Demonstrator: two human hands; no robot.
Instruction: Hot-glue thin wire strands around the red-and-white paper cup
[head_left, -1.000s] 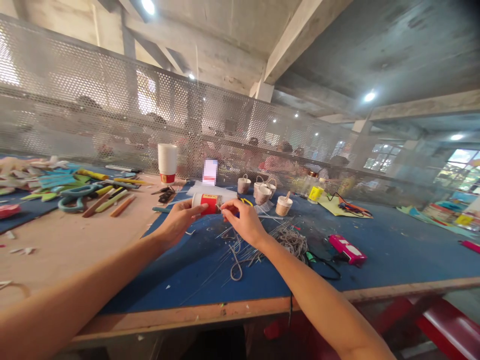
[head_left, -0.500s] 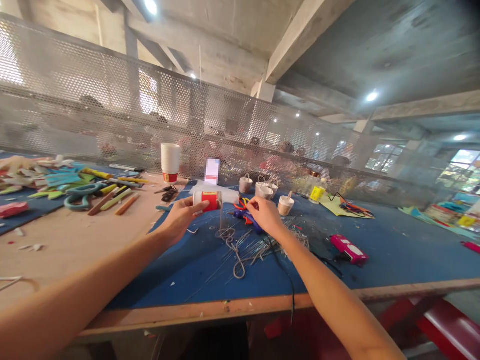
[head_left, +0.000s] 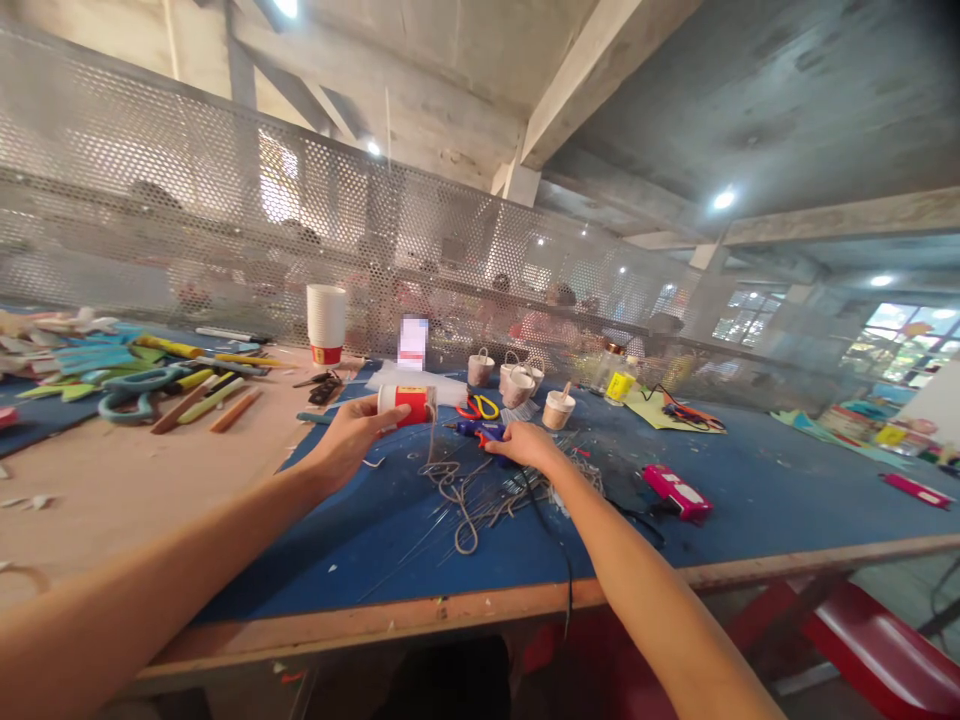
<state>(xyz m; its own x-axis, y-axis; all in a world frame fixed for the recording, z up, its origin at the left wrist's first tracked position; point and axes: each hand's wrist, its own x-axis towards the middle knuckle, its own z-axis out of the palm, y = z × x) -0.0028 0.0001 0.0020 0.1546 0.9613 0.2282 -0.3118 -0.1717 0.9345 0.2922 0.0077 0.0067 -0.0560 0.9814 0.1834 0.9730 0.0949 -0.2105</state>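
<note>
My left hand (head_left: 351, 430) is closed around a red and white paper cup (head_left: 411, 405), held on its side above the table. Grey cord (head_left: 457, 495) hangs from the cup's right end and lies in loose loops on the blue mat. To the right, my right hand (head_left: 529, 445) has its fingers wrapped over the handle of a blue hot glue gun (head_left: 474, 428), whose nozzle points left toward the cup. Yellow and red scissors (head_left: 480, 405) lie just behind the gun. The palm hides part of the handle.
Cord-handled small cups (head_left: 517, 385) and a cup with a stick (head_left: 559, 410) stand behind. A cup stack (head_left: 326, 325), tools (head_left: 199, 395) and a propped phone (head_left: 412, 345) are farther left and back. A pink box (head_left: 676, 492) lies right; a perforated screen (head_left: 450, 240) runs behind.
My right hand has moved down from near the scissors onto the glue gun and closed on it. My left hand still holds the cup. The view has shifted slightly right.
</note>
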